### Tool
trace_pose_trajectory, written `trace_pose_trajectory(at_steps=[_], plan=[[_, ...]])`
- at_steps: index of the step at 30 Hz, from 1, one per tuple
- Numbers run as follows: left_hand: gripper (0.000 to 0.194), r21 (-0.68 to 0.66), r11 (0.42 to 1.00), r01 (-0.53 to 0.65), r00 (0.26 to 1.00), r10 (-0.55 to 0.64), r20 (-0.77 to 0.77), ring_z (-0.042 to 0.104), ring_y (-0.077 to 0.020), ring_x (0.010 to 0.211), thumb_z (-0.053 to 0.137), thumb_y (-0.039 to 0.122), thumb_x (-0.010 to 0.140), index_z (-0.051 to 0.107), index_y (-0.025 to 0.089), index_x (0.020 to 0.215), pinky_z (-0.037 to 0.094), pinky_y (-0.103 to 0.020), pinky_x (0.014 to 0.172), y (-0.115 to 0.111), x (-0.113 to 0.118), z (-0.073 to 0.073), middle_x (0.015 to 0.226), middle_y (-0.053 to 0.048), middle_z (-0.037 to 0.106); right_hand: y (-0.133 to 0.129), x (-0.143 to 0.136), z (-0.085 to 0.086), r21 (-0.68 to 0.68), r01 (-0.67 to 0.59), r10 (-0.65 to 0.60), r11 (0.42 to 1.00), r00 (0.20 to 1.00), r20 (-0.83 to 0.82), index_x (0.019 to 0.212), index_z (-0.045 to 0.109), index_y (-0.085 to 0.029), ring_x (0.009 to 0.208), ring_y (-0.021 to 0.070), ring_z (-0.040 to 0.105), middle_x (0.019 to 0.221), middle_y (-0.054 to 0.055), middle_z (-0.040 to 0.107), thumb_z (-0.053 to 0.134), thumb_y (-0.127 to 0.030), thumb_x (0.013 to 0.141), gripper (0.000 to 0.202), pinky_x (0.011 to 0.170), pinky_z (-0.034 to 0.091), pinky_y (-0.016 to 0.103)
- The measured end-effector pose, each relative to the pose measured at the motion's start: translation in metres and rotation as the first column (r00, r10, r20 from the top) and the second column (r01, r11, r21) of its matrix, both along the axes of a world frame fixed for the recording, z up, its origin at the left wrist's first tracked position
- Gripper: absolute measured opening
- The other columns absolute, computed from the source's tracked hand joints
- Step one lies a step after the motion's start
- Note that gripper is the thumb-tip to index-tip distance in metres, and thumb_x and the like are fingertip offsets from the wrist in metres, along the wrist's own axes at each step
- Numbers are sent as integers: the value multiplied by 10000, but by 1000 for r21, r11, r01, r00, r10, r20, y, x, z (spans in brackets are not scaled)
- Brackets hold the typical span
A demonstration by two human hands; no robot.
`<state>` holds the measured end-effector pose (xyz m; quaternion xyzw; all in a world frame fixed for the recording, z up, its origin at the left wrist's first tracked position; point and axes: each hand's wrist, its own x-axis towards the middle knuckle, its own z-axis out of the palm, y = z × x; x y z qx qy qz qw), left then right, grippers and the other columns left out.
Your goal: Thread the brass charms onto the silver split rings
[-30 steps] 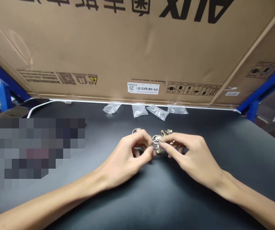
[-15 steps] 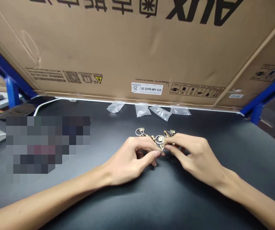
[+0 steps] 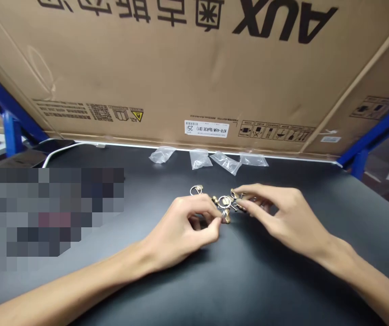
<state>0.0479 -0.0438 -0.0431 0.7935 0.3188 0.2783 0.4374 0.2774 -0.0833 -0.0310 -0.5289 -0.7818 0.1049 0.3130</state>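
Several brass-coloured metal keychains with silver split rings lie bunched on the black tabletop. My left hand (image 3: 189, 222) is closed at the near left of the bunch, thumb and index finger pinching the lower end of the middle keychain (image 3: 225, 202). One more keychain (image 3: 196, 190) lies just beyond my left knuckles, its ring showing. My right hand (image 3: 276, 210) reaches in from the right. Its thumb and index finger curl around a keychain (image 3: 234, 194) at the right of the bunch, partly hidden by the fingers.
Several small clear plastic bags (image 3: 200, 159) lie in a row at the back. Behind them stands a large cardboard box (image 3: 167, 72) with upside-down print, between blue metal frame posts (image 3: 11, 131). A white cable (image 3: 59, 148) and a blurred-out patch (image 3: 59, 213) are at left.
My right thumb and fingers have drawn away from my left fingertips, toward the right-hand keychain. My left hand keeps its pinch, and more of the middle keychain now shows.
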Motion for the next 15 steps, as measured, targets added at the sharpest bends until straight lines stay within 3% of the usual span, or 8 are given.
trace_pose_trajectory(at_steps=[3,8,15], plan=[[175,74,996,-54,998,55,-15,587,-111,740,548,248,911,711,203,865,464,-182,574,2,-2,1,873,-14,667,10,20,9,4,118,-117,993,979,169,945,724,-235,645,160,664,807,8,752,578,-341,943,181,591,475,271],[189,117,990,-84,996,83,12,634,-116,802,529,255,917,700,185,879,536,-195,615,4,-3,-1,1183,-76,620,17,36,12,-34,125,-99,992,900,424,831,728,-265,654,177,660,752,-17,732,593,-316,917,168,581,429,279],[133,124,988,-88,995,82,54,664,-170,957,572,136,832,678,170,759,557,-203,658,6,-2,-8,1065,-59,724,17,37,-3,19,175,-159,984,832,532,800,731,-257,574,172,653,691,-11,723,583,-279,906,184,494,376,261]])
